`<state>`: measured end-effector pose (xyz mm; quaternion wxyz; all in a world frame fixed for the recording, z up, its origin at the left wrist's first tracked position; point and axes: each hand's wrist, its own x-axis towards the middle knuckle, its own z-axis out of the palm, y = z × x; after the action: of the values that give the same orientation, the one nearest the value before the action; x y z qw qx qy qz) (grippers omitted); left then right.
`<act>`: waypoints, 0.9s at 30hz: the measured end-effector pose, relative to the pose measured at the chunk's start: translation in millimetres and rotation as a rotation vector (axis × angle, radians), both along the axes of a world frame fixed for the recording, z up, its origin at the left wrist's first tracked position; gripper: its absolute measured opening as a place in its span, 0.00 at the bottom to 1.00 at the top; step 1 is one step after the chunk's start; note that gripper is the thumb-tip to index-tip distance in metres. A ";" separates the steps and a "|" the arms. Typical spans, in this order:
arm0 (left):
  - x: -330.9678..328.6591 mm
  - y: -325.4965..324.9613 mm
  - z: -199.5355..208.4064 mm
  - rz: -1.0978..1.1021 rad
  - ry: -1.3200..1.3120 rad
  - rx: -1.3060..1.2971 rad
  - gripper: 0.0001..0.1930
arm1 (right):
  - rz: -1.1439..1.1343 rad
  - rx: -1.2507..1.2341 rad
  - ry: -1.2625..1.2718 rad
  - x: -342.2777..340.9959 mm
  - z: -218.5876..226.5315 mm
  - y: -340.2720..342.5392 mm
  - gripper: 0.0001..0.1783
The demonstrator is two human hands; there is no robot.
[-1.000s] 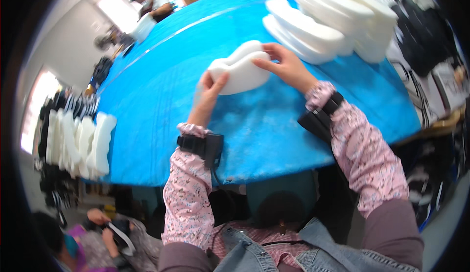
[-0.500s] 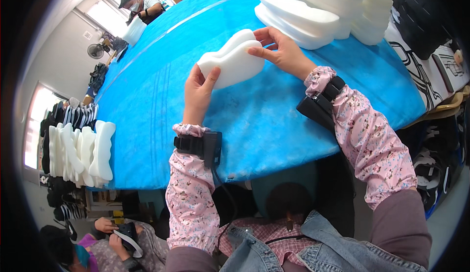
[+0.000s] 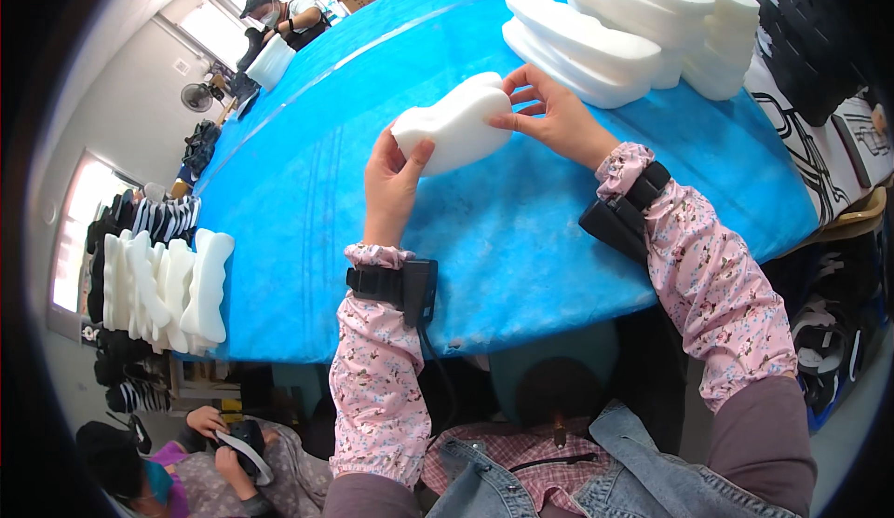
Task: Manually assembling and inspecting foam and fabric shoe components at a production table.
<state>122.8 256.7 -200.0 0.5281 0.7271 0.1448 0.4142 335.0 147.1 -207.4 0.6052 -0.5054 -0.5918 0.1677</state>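
Note:
Between my two hands, above the blue-covered table (image 3: 307, 229), are white wavy-edged foam pieces (image 3: 456, 136), laid face to face with their edges nearly lined up. My left hand (image 3: 395, 173) grips their left end, thumb on the near face and fingers behind. At the right end, my right hand (image 3: 554, 115) pinches them between thumb and fingertips. How many pieces are in the hold I cannot tell; at least two edges show at the top. Both forearms wear pink flowered sleeves and black wrist devices.
Stacks of white foam pieces (image 3: 596, 52) lie at the far right. More stand in a row (image 3: 168, 285) at the table's left edge. Black items (image 3: 810, 61) hang or lie at the right rim. A co-worker (image 3: 279, 20) works far left, another person (image 3: 205, 462) sits lower left.
The foam pieces in my hands have come closer together, the back one now mostly covered by the front one. The whole view has shifted slightly.

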 end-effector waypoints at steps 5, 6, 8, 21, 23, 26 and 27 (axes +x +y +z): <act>1.0 -1.0 -1.0 -0.029 -0.026 -0.037 0.26 | -0.009 0.031 -0.015 0.6 0.2 1.3 0.26; 2.5 -2.4 -2.8 -0.019 -0.045 -0.044 0.26 | 0.005 0.002 0.030 0.1 -0.2 0.5 0.26; 1.4 -2.3 -3.6 -0.001 -0.070 -0.044 0.27 | 0.029 -0.021 0.069 -1.7 0.2 -0.1 0.25; 0.5 -6.6 3.1 -0.009 0.005 -0.061 0.30 | 0.077 -0.069 0.123 -3.2 2.5 -4.3 0.24; 1.3 -6.0 2.9 -0.009 -0.032 -0.028 0.31 | 0.079 -0.071 0.125 -3.5 2.9 -4.3 0.23; 0.3 -5.4 3.2 -0.043 -0.038 -0.045 0.28 | 0.090 -0.048 0.117 -3.0 1.7 -2.9 0.23; 0.4 -5.2 3.4 -0.043 -0.039 -0.045 0.28 | 0.093 -0.045 0.112 -2.2 1.4 -2.5 0.22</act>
<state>123.2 251.4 -196.6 0.5559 0.7097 0.1283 0.4134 332.8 144.5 -205.9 0.6175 -0.4806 -0.5758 0.2370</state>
